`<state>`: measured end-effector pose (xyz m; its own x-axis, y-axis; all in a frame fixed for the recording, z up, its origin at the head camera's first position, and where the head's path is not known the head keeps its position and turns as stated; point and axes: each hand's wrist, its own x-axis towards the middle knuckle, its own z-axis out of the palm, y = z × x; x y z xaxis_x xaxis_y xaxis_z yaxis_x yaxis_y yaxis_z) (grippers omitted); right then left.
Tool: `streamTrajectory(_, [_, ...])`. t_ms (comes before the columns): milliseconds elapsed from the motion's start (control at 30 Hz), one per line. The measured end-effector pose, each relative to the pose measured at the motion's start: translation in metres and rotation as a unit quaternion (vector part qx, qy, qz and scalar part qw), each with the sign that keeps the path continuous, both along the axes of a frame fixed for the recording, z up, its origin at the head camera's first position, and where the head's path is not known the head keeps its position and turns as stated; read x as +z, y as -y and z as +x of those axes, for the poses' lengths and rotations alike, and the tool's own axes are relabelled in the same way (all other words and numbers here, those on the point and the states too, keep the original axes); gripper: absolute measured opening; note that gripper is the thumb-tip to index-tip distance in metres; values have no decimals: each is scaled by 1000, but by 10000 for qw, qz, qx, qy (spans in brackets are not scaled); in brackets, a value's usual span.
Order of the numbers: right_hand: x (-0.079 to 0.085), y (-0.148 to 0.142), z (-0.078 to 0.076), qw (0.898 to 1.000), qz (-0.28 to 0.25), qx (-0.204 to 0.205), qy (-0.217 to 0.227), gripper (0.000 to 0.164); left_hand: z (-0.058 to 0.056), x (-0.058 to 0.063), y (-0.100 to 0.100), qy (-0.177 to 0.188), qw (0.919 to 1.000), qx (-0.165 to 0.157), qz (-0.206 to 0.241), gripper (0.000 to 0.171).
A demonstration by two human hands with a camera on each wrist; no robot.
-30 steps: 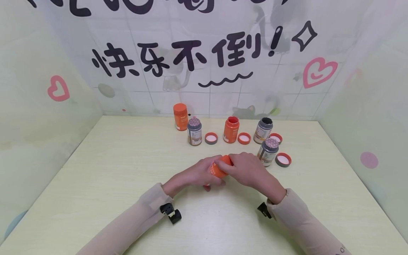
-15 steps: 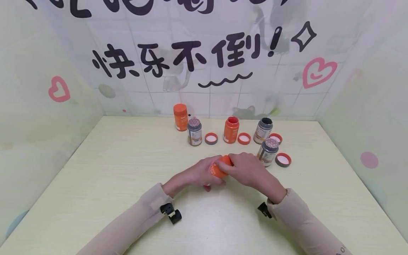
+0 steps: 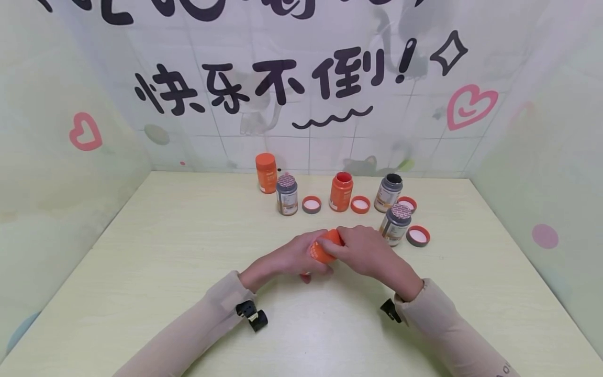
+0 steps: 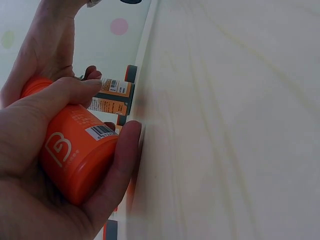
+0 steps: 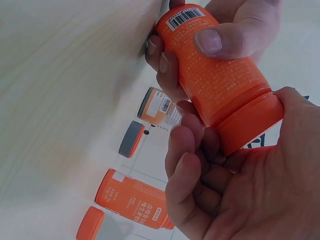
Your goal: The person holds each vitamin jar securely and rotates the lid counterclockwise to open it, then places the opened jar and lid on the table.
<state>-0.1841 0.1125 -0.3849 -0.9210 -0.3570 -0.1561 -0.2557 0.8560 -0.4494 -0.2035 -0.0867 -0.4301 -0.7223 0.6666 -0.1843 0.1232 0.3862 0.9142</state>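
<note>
An orange bottle (image 3: pixel 321 254) is held tilted above the table between both hands. My left hand (image 3: pixel 302 253) grips its body, thumb across the printed label in the right wrist view. At the other end sits an orange screw cap (image 5: pixel 252 122), and my right hand (image 3: pixel 366 249) has its fingers and thumb curled round it. Cap and bottle are together, with a narrow groove between them. A barcode (image 4: pixel 101 132) shows near the bottle's base in the left wrist view. Closest to the right hand stands a grey bottle (image 3: pixel 395 227) with a patterned seal over its mouth.
Behind the hands stand a capped orange bottle (image 3: pixel 266 175), a sealed grey bottle (image 3: pixel 287 197), an uncapped orange bottle (image 3: pixel 341 192) and an uncapped grey bottle (image 3: pixel 388 192). Several loose caps lie among them, including an orange cap (image 3: pixel 360 204) and a grey-rimmed cap (image 3: pixel 417 236).
</note>
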Motion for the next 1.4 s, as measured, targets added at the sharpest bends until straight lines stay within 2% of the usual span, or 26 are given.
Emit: streamTrajectory(1400, [3,-2,0,9997,18,226,98,46,1,2,0,-76,9999,-10,-73,51])
